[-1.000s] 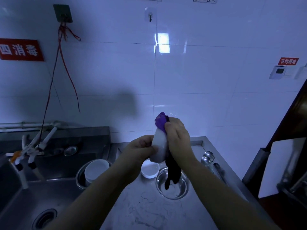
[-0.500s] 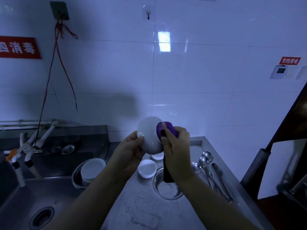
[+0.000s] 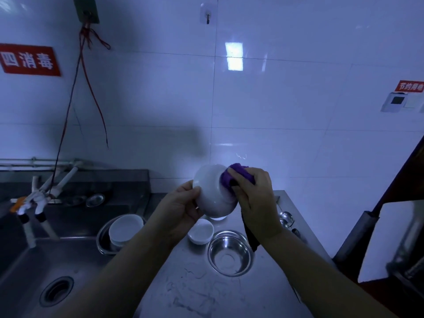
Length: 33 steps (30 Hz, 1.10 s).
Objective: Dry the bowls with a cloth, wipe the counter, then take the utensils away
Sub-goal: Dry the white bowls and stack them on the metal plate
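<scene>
Both hands are busy — the left hand (image 3: 181, 208) cups the white bowl (image 3: 212, 193) bottom-out so the right hand (image 3: 253, 196), clutching the purple cloth (image 3: 231, 177), can rub its underside.

Both forearms are bare to the frame edge, left hand (image 3: 181, 208) and right hand (image 3: 254, 200) ungloved.
</scene>
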Each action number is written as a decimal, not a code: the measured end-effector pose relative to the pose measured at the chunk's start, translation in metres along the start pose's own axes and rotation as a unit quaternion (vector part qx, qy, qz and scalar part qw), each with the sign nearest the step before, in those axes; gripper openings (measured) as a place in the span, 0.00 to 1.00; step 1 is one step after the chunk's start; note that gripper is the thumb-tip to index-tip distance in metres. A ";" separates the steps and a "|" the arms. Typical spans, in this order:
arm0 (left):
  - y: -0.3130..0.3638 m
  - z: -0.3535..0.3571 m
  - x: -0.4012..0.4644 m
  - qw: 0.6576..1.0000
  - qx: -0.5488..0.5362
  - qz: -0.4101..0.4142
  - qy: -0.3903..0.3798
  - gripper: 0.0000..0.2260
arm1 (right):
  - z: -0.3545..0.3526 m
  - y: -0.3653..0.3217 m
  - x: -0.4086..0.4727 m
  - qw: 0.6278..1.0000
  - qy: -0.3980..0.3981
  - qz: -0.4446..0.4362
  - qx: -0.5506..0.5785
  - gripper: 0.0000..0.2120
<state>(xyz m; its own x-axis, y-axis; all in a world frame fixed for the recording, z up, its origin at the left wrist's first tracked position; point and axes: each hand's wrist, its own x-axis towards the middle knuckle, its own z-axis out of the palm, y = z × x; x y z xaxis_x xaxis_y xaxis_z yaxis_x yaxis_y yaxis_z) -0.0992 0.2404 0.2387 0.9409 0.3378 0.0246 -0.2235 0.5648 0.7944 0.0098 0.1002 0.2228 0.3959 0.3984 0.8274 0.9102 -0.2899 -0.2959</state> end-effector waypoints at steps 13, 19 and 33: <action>-0.007 0.022 -0.005 0.987 -0.111 -0.011 0.112 0.07 | 0.024 -0.011 -0.029 0.994 0.016 -0.041 0.098 0.18; -0.020 0.028 -0.006 0.980 -0.151 -0.009 0.132 0.07 | 0.025 -0.003 -0.035 0.995 0.036 -0.074 0.052 0.18; -0.049 0.045 -0.014 0.965 -0.231 -0.034 0.122 0.10 | 0.023 0.013 -0.052 0.965 0.114 0.079 0.224 0.15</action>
<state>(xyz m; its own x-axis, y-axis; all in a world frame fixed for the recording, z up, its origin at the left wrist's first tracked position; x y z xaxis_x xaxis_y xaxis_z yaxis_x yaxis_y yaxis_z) -0.0899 0.1740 0.2266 0.8824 0.4227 -0.2067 -0.3049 0.8483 0.4330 0.0040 0.0958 0.1650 0.5429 0.1639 0.8237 0.8226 0.0940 -0.5609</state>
